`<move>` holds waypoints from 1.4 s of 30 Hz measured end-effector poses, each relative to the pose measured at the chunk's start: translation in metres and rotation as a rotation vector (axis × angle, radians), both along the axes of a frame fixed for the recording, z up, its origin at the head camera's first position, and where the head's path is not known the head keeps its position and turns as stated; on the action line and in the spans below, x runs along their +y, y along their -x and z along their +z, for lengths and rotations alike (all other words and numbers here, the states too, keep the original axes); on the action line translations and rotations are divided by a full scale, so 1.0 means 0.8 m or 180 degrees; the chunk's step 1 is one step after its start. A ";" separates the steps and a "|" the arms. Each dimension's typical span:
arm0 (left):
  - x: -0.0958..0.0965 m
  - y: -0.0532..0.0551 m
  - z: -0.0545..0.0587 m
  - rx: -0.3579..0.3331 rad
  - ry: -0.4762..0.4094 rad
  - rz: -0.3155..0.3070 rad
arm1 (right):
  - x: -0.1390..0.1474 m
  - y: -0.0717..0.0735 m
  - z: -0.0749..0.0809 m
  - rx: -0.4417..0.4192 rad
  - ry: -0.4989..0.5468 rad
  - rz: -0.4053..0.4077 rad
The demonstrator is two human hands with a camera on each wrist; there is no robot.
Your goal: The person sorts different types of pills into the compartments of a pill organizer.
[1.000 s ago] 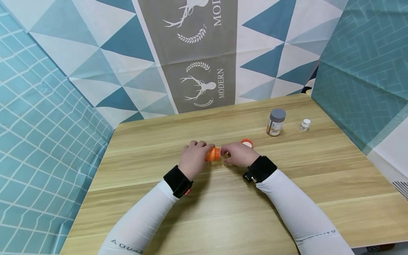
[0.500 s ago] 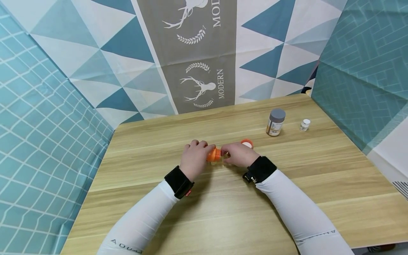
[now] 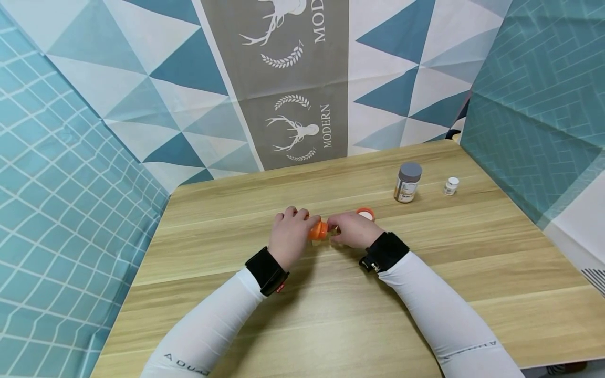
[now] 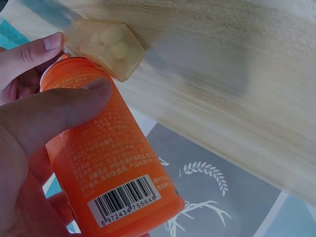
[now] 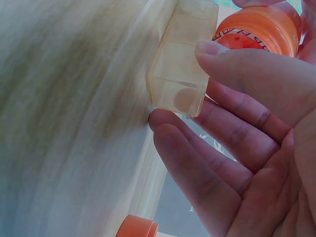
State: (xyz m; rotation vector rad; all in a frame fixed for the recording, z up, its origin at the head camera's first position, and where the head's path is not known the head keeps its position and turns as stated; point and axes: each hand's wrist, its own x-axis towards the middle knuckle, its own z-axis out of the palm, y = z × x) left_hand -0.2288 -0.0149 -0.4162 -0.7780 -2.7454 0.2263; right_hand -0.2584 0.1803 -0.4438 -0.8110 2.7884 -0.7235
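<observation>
My left hand (image 3: 290,236) grips an orange bottle (image 4: 106,148) with a barcode label, its thumb pressed along the side near the neck. The bottle is tilted, with its uncapped mouth (image 5: 244,39) facing my right hand (image 3: 354,229). Between thumb and fingers, my right hand holds a small translucent yellowish pill box (image 5: 180,69), close over the table. A few pale round tablets (image 4: 116,42) show through its walls. The bottle mouth is right at the box's edge. An orange cap (image 3: 366,213) with a white inside lies just beyond my right hand.
A larger jar with a grey lid (image 3: 408,181) stands at the back right of the wooden table (image 3: 212,226). Farther right is a small white bottle (image 3: 451,186). Patterned cloth (image 3: 302,79) hangs behind the table's back edge, and tiled cloth hangs on both sides.
My left hand has shifted slightly right with the orange bottle, its neck closer to my right hand. My right hand stays nearly still. The head view has drifted a little.
</observation>
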 end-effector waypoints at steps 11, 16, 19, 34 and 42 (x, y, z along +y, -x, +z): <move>0.003 0.001 -0.001 0.0029 0.0138 -0.0026 | 0.000 0.001 -0.001 0.0012 -0.0001 -0.0015; 0.004 0.001 -0.001 0.0009 0.0162 -0.0023 | 0.000 0.002 -0.002 -0.0030 -0.0016 -0.0037; 0.003 0.002 -0.001 0.0003 0.0147 -0.0029 | -0.001 0.002 -0.002 -0.0022 -0.0022 -0.0034; 0.000 0.001 0.000 -0.0003 0.0068 -0.0048 | 0.000 0.001 0.000 -0.0087 0.0040 -0.0033; -0.008 0.000 -0.007 -0.0018 -0.0132 0.0000 | 0.000 0.000 -0.001 -0.0039 0.0068 0.0002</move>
